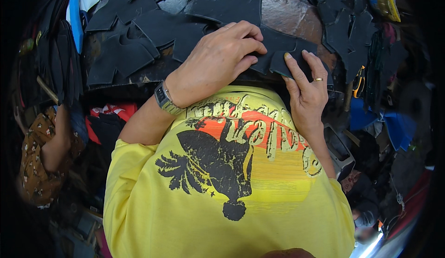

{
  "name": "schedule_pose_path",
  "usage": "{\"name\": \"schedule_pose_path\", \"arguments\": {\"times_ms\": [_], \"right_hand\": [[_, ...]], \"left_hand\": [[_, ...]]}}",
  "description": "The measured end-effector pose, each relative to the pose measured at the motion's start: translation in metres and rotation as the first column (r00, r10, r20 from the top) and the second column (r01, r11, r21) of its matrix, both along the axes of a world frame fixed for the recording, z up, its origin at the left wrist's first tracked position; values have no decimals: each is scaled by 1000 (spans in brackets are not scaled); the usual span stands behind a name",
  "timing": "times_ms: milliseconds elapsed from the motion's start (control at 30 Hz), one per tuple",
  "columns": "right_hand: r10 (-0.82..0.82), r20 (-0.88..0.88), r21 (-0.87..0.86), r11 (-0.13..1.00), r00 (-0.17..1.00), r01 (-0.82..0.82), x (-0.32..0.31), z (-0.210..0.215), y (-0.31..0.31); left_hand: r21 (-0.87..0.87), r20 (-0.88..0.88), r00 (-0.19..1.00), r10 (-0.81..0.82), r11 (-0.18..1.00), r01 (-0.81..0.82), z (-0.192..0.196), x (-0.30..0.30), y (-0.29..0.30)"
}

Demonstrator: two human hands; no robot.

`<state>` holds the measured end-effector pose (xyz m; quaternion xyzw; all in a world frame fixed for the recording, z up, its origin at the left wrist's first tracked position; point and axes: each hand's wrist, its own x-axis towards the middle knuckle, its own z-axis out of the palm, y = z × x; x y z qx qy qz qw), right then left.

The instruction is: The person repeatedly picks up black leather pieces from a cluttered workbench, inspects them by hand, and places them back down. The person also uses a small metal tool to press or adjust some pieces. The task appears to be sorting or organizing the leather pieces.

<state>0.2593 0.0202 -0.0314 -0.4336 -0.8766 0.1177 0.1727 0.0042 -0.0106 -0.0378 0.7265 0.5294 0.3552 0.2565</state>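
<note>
I saw a yellow printed T-shirt (259,202) below the hands, a stack of black cut pieces (125,54) left of them, more black pieces (352,31) up right. Orange-handled scissors (359,82) sat just right of them. A person's floral sleeve (34,165) was far lower left.

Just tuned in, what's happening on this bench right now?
A person in a yellow printed shirt works at a bench strewn with dark cut pieces. Both hands press on one dark flat piece at the near edge: the left hand, with a wristwatch, lies flat over it, and the right hand, wearing a ring, pins its edge with the fingertips. Another person's sleeve shows at far left.
</note>
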Motion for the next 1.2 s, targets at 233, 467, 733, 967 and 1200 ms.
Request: {"name": "schedule_pose_path", "arguments": {"times_ms": [233,467,733,967,1200], "right_hand": [[66,102,-9,998,993,-66,2,9,3],[142,147,-13,990,979,-142,7,10,7],[167,126,-92,983,978,-156,13,7,4],[165,193,-60,986,967,-156,4,7,0],[63,-302,-252,957,951,-143,15,14,26]], "left_hand": [[-11,16,1000,6,1000,-6,-1,1,-1],[24,48,999,-18,1000,17,-5,2,-2],[49,-304,920,-247,960,275,0,-10,-17],[29,-418,870,-261,954,300,14,-8,-16],[156,-330,944,-26,984,81,11,23,29]]}}
